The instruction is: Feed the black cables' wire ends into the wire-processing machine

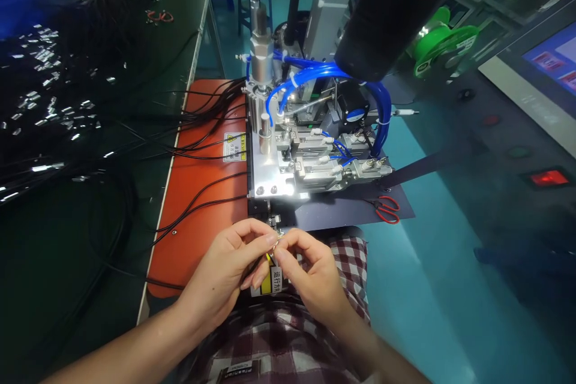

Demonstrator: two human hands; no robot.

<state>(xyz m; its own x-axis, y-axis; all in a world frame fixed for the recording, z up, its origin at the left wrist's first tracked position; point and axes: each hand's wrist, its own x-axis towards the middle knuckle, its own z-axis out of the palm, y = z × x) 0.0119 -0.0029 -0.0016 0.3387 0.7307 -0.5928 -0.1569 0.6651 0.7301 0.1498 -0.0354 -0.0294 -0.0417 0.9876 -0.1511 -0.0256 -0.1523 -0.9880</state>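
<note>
My left hand (229, 261) and my right hand (310, 273) meet in front of my lap, thumbs and fingertips pinched close together. Between the fingertips are fine, light-coloured wire ends (278, 242), too small to make out fully. A black cable (166, 284) runs from the left toward my left hand, whose fingers are closed around it. Just beyond the fingertips is the near end of the metal machine (274, 177). Below them shows a yellow and white label (270, 283), partly covered by my fingers.
Several black cables (198, 210) lie across the orange board (198, 177) into the machine. A large cable pile with shiny ends (36, 102) covers the bench at left. Red-handled scissors (387, 210) lie right of the machine. A green spool (443, 42) and a screen (553, 60) stand farther right.
</note>
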